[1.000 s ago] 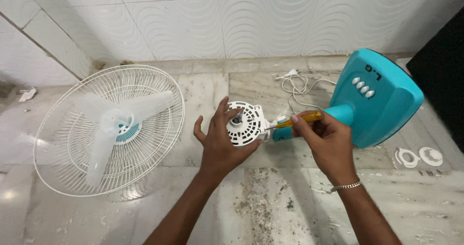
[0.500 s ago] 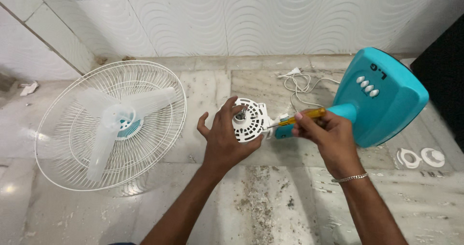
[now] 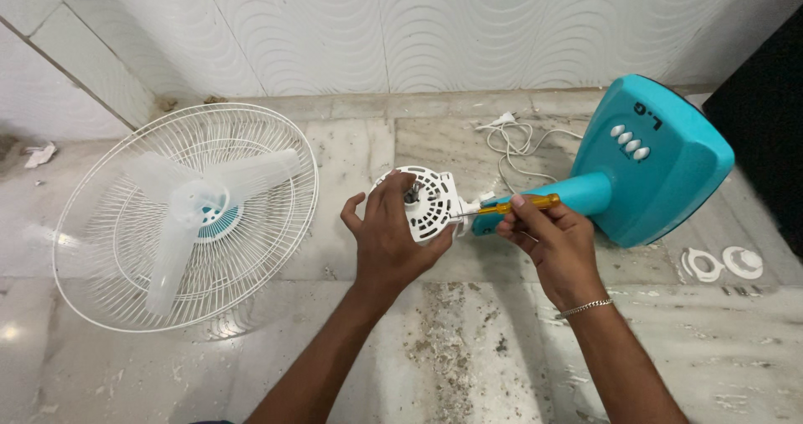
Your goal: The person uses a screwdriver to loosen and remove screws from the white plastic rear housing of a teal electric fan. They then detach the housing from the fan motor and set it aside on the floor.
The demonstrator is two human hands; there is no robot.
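Leftmost, a white grille lies flat on the marble floor with the pale blade resting inside it, well clear of the work. Next comes the left hand, its grip wrapped around the near side of the white motor housing, fingers curled over the rim and thumb up beside the metal shaft. The housing sits at the end of the teal neck, raised off the floor. To its right the right hand has its grip pinched on a yellow-handled screwdriver, whose tip meets the housing's right edge; I cannot tell whether it sits in a screw head.

The step looks like working a screw at the side of the housing. To do it well, the left hand should brace the housing firmly so it does not swivel, and the screwdriver should stay in line with the screw, pressed in while turning, since a slanted tip could slip and chew the head.

Further right stands the teal base, tipped on its side, with the white cord coiled behind it and two white rings on the floor just beside it.
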